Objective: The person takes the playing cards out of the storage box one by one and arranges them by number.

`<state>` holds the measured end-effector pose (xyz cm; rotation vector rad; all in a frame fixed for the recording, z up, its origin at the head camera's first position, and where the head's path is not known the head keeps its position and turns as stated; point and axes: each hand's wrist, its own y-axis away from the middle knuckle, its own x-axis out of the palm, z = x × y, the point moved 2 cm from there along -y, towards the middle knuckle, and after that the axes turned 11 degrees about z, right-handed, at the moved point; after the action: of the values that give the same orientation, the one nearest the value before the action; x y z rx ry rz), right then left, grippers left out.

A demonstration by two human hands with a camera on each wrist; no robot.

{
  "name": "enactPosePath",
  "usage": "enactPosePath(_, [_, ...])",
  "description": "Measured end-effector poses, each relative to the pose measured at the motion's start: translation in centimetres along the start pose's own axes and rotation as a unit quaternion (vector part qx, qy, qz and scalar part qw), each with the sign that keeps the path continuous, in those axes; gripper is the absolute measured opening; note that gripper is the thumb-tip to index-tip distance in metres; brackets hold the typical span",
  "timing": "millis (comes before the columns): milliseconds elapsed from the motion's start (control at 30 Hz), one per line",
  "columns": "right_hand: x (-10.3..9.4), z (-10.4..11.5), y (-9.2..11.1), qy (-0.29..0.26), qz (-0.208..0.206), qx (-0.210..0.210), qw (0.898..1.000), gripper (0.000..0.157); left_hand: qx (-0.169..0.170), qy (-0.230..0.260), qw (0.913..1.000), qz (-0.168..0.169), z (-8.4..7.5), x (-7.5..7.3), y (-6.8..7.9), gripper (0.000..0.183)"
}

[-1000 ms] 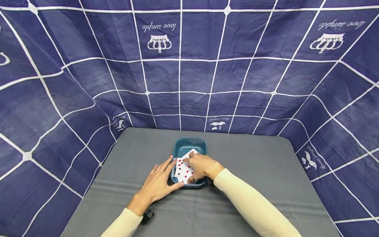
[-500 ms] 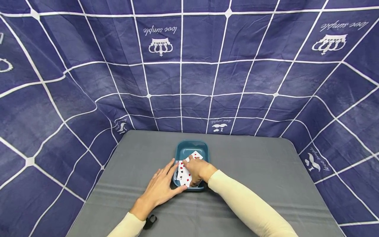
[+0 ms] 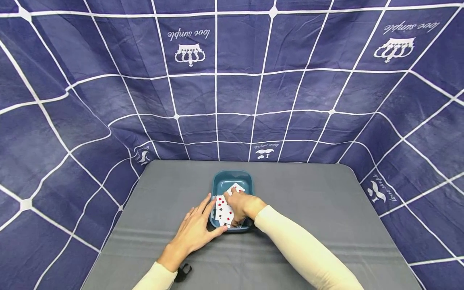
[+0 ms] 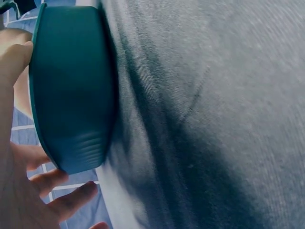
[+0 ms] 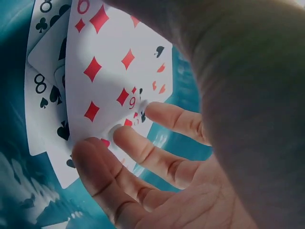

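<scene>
A rounded teal plastic tray (image 3: 232, 172) stands near the middle of the grey table. Inside it lie several loosely overlapping playing cards (image 3: 221, 207), hearts, spades and diamonds showing. My left hand (image 3: 193, 229) rests along the tray's left side, thumb at the near rim. In the left wrist view its spread, nearly straight fingers lie against the tray wall (image 4: 71, 90). My right hand (image 3: 243, 205) reaches into the tray over the cards. The right wrist view has its extended fingers (image 5: 143, 148) touching the face of a diamonds card (image 5: 97, 69), above black eights. The right thumb is mostly hidden.
Grey cloth (image 3: 290, 193) covers the table around the tray. A blue curtain (image 3: 239, 92) with white grid lines encloses the table at the back and sides. A black strap (image 3: 183, 273) hangs at the left wrist.
The right hand has shifted slightly left and closer over the cards. Its thumb, earlier visible at the near edge, is now mostly hidden. The left hand stays at the tray.
</scene>
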<state>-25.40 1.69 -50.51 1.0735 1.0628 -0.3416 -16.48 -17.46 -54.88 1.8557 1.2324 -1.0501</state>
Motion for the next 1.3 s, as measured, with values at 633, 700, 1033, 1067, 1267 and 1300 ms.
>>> enactPosePath(633, [-0.9,-3.7,2.6,-0.089,-0.106,-0.092,0.986,0.095,0.002,-0.001,0.9994,0.033,-0.1,-0.1,-0.7,0.113])
enactPosePath(700, [-0.8,-4.1,2.7,-0.089,-0.121,-0.098,0.984,0.095,0.002,0.003,0.9994,0.035,-0.1,-0.1,-0.7,0.112])
enactPosePath(1033, [-0.5,-5.3,3.5,-0.093,-0.176,-0.125,0.972,0.075,-0.01,0.018,0.9991,0.038,0.0,0.5,0.2,0.11])
enactPosePath(1067, [-0.4,-5.4,3.5,-0.094,-0.181,-0.126,0.971,0.073,-0.011,0.016,0.9991,0.039,0.1,0.6,0.2,0.11])
enactPosePath(1267, [-0.8,-6.2,3.3,-0.088,-0.217,-0.126,0.964,0.063,-0.004,0.004,0.9998,0.02,0.0,0.2,0.2,0.108])
enactPosePath(1300, [-0.9,-6.4,3.3,-0.085,-0.224,-0.127,0.963,0.062,-0.003,0.003,0.9998,0.017,0.0,0.1,0.1,0.108])
